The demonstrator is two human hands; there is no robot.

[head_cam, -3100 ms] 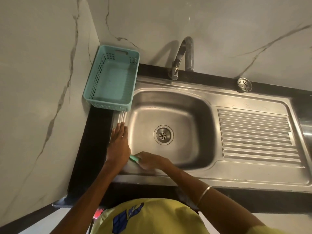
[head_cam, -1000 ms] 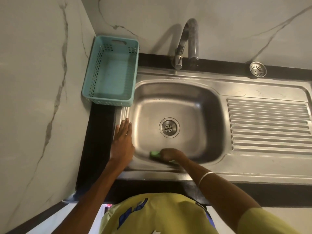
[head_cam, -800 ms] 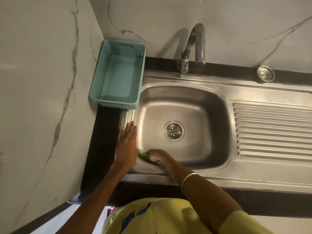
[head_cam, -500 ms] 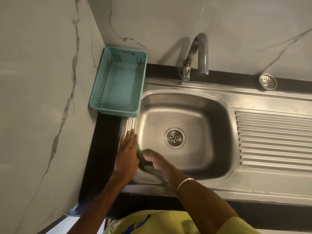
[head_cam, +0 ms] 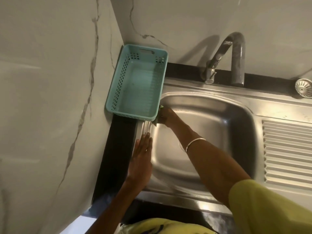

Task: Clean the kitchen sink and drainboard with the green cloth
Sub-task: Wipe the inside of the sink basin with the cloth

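The steel sink [head_cam: 219,115] fills the middle of the view, with its ribbed drainboard [head_cam: 287,152] to the right. My right hand [head_cam: 166,116] reaches across the basin to its far-left wall, beside the basket's corner. It grips the green cloth [head_cam: 161,107] against the steel; only a small green edge shows above the fingers. My left hand [head_cam: 141,159] lies flat with straight fingers on the sink's left rim, holding nothing. The drain is hidden behind my right forearm.
A teal plastic basket [head_cam: 135,88] sits on the black counter at the sink's back-left corner, overlapping the rim. The curved tap [head_cam: 236,59] rises behind the basin. A loose drain strainer [head_cam: 303,87] lies on the back ledge. Marble walls close in left and behind.
My right hand has slid the cloth from the basin's near-left corner up along the left wall to the far-left corner. My left hand stays flat on the rim. The view has moved closer.
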